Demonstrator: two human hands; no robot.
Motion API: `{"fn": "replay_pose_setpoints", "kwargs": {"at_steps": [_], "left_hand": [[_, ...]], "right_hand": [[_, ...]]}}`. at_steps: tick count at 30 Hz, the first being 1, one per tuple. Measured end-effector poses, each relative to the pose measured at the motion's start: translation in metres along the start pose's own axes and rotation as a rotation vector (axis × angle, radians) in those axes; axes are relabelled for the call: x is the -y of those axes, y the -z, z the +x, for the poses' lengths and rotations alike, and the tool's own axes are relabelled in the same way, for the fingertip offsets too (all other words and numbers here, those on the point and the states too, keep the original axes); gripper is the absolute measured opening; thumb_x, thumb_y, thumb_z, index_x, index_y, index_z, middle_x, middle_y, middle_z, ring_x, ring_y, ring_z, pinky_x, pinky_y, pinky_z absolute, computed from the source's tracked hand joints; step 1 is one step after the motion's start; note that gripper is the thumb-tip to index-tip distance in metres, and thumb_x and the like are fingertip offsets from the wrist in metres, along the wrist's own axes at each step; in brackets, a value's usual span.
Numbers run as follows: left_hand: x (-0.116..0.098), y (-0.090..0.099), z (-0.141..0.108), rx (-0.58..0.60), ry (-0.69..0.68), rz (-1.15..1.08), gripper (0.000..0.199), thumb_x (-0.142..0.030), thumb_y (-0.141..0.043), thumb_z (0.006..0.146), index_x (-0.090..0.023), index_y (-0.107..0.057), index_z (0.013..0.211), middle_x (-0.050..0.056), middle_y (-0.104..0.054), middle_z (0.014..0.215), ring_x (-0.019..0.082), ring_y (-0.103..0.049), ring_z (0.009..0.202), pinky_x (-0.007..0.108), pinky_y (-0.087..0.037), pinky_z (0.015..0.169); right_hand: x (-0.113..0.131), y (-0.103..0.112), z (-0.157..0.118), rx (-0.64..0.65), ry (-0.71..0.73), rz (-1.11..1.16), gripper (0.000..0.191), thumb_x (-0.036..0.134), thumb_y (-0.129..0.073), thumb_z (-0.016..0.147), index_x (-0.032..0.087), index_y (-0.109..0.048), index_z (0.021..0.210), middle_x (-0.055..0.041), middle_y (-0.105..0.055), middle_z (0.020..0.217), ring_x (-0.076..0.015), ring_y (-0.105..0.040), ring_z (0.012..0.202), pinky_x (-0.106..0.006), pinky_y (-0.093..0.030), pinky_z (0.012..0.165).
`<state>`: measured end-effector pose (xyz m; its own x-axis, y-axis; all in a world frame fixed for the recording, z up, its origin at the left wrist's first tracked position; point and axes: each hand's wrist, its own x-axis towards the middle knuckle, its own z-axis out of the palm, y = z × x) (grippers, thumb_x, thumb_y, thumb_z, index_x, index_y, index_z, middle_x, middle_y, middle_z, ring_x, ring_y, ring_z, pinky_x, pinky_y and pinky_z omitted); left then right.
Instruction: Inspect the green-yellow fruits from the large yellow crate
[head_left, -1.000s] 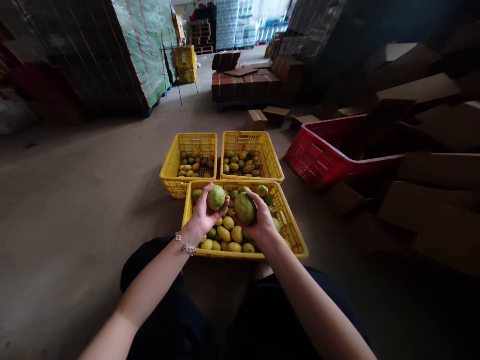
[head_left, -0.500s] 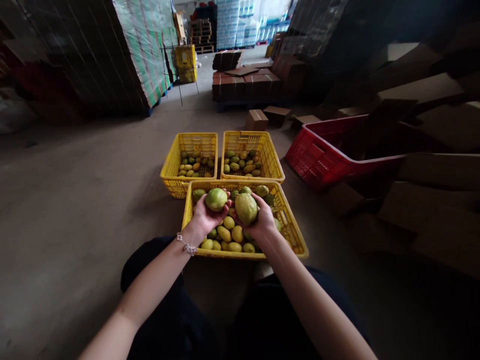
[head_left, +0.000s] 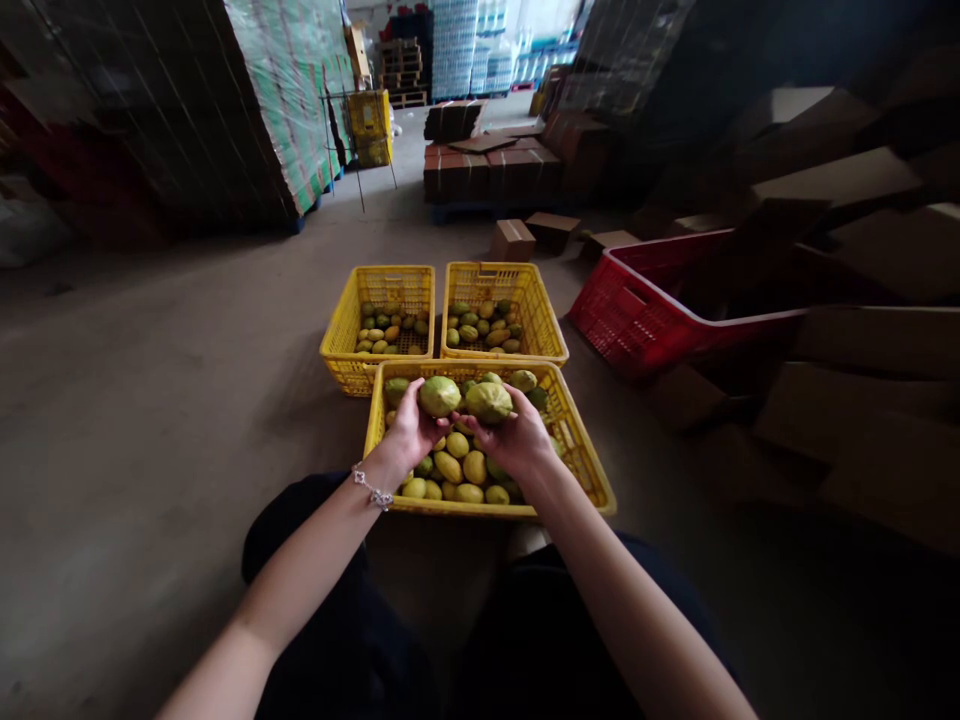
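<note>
My left hand (head_left: 415, 428) holds a smooth, oval yellow-green fruit (head_left: 440, 397), with the thumb along its left side. In my right hand (head_left: 523, 435) rests a larger, ribbed yellow-green fruit (head_left: 489, 403), its fingers cupped beneath. The two fruits are close together above the front yellow crate (head_left: 495, 510). Many lemon-like fruits (head_left: 448, 467), some yellow and some greener, lie inside that crate, partly hidden by my hands.
Behind stand two yellow crates, one on the left (head_left: 341, 340) and one on the right (head_left: 551, 330), each with fruit at the bottom. A red crate (head_left: 622, 310) and cardboard pieces (head_left: 840, 180) lie to the right. Wrapped stacks (head_left: 289, 110) rise at the back left.
The right-hand fruit has turned from upright to lying sideways and sits slightly higher. The left-hand fruit has moved a little right, and my left thumb is now at its side.
</note>
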<state>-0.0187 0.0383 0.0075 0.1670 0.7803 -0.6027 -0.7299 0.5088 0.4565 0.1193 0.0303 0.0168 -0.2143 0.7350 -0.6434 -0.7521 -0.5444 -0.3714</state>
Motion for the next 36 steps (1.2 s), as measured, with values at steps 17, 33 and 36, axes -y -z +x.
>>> {"fn": "replay_pose_setpoints", "kwargs": {"at_steps": [17,33,36], "left_hand": [[0.001,0.003,0.002,-0.013,0.032,0.099,0.039,-0.04,-0.041,0.099,-0.012,-0.06,0.118,0.003,-0.06,0.068,0.012,-0.051,0.051,0.021,-0.04,0.044],[0.0,0.007,-0.01,0.135,-0.551,0.49,0.049,-0.009,-0.083,0.066,-0.022,-0.065,0.109,0.005,-0.066,0.111,0.022,-0.062,0.107,0.03,-0.05,0.094],[0.001,0.008,-0.016,0.206,-0.734,0.662,0.062,-0.003,-0.087,0.053,-0.022,-0.07,0.109,0.007,-0.063,0.121,0.025,-0.057,0.117,0.03,-0.046,0.101]], "right_hand": [[-0.005,0.011,0.01,0.06,-0.06,-0.095,0.036,0.045,-0.046,0.093,0.015,-0.066,0.087,-0.009,-0.07,0.063,-0.0181,-0.063,0.047,-0.026,-0.052,0.041],[0.009,0.017,0.007,0.142,0.488,-0.396,0.045,0.011,-0.077,0.063,0.027,-0.062,0.102,0.007,-0.071,0.08,-0.0129,-0.066,0.069,-0.021,-0.053,0.058],[0.006,0.018,0.002,0.102,0.786,-0.517,0.058,0.006,-0.083,0.05,0.027,-0.064,0.101,0.008,-0.07,0.086,-0.012,-0.065,0.077,-0.02,-0.053,0.071]]}}
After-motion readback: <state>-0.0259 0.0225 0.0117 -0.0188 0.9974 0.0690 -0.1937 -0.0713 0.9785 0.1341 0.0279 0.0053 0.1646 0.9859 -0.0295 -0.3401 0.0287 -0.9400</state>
